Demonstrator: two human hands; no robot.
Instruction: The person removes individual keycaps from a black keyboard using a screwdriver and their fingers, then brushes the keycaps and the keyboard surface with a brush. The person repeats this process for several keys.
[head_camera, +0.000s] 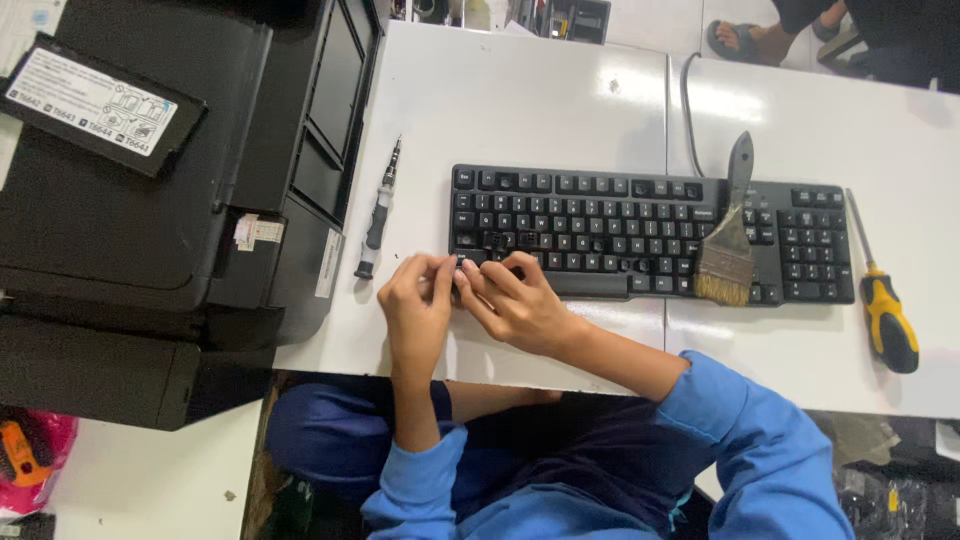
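A black keyboard (640, 225) lies across the white table (520, 100). My left hand (415, 305) and my right hand (515, 300) meet at the keyboard's near left corner. Their fingertips pinch a small dark piece, likely a keycap (460, 264), right at that corner. What lies under the fingers is hidden. Both arms wear blue sleeves.
A paintbrush (728, 235) rests on the keyboard's right part. A yellow-handled screwdriver (882, 300) lies at the far right. A slim grey screwdriver (378, 215) lies left of the keyboard. A large black printer (160, 180) fills the left side. Another person's sandalled foot (740, 40) shows at the top.
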